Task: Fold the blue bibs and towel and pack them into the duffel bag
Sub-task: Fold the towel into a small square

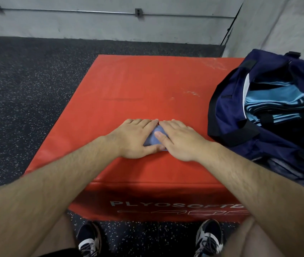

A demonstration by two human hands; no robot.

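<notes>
Nearly done: the towel (155, 135) lies folded small beneath flat, straight fingers (145, 124) of the left hand (136, 140) and right hand (180, 141), pressed onto the box (147, 86), not gripped. Right of the fingers, folded bibs (277, 97) sit in the open bag (238, 112); I judge only the towel is left to pack.

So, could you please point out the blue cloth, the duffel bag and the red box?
Blue cloth (152, 138): head view, the uncovered middle patch.
Duffel bag (229, 108): head view, navy side panel.
Red box (147, 80): head view, bare top.
</notes>
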